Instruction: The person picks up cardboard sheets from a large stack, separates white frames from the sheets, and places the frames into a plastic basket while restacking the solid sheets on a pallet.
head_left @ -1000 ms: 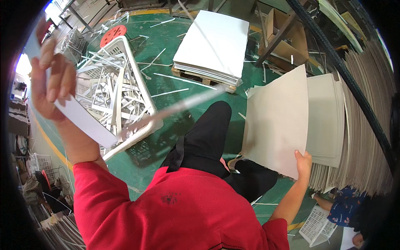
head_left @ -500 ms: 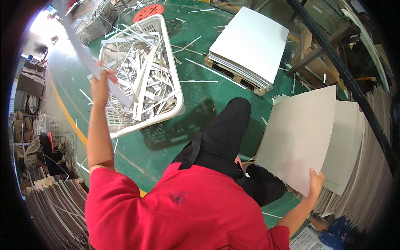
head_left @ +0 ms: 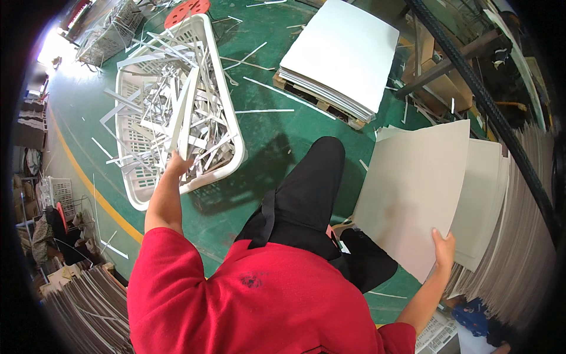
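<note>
Person seated or crouched, one leg either side, work split left and right. Right hand (head_left: 443, 246) pinches the big beige board (head_left: 413, 194) at its near right edge: thumb on the upper face, fingers going under. One-edge grip; the sheet looks stiff enough to hold its plane, with only a slight bow. Board sits right of the legs, tilted, overlapping the paler boards (head_left: 486, 206) beside it. Whether those carry part of its weight, I can't tell.

Left hand (head_left: 178, 164) is at the near rim of the white basket (head_left: 234, 154), right by the ends of long pale strips (head_left: 184, 112). Fingers mostly hidden, can't tell if they're pinching a strip or loose. Basket is within easy reach, probably why it's parked there; strips lie crisscross, some poking over the side.

White sheets (head_left: 342, 53) are stacked flat on a wooden pallet (head_left: 354, 121), presumably to keep them off the green floor (head_left: 277, 171) and square. Thin offcuts scattered between basket and pallet.
</note>
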{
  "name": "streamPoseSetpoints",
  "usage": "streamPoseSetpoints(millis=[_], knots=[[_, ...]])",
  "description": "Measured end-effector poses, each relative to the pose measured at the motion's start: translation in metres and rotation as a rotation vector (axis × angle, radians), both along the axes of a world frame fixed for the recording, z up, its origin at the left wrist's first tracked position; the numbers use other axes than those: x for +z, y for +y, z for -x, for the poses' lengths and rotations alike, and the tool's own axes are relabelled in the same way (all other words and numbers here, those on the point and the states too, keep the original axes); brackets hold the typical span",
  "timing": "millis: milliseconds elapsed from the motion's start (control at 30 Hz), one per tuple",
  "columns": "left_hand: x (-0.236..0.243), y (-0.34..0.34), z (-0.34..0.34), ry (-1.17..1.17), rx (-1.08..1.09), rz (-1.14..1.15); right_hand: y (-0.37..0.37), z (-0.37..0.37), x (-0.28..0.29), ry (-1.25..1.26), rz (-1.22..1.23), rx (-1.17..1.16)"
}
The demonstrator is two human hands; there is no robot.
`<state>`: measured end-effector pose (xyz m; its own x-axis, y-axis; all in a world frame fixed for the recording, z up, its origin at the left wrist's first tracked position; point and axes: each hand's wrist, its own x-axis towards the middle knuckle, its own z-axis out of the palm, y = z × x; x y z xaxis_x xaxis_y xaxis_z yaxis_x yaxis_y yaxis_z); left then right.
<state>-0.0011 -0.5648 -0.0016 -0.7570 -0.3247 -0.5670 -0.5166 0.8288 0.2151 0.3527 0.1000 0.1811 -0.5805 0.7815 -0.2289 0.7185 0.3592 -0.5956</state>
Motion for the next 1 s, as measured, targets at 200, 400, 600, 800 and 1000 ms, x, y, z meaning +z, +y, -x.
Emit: streamPoseSetpoints(millis=[200,400,600,800,1000], knots=[[0.037,0.064,0.027,0.347,-0.325,0.078,0.005,0.055,-0.007,-0.193,-0.111,-0.018],[0.046,0.183,0.004,0.56,-0.552,-0.536,-0.005,0.071,0.108,-0.162,-0.278,0.039],[0.055,0.291,-0.051,0.294,-0.484,-1.242,-0.1,0.11,0.269,-0.028,-0.412,-0.052],[0.084,0.352,-0.082,-0.342,-0.509,-1.543,-0.101,0.155,0.237,0.42,-0.449,-0.179],[0.107,0.35,-0.061,-0.599,0.035,-1.866,-0.118,0.247,0.077,0.913,0.192,-0.345]])
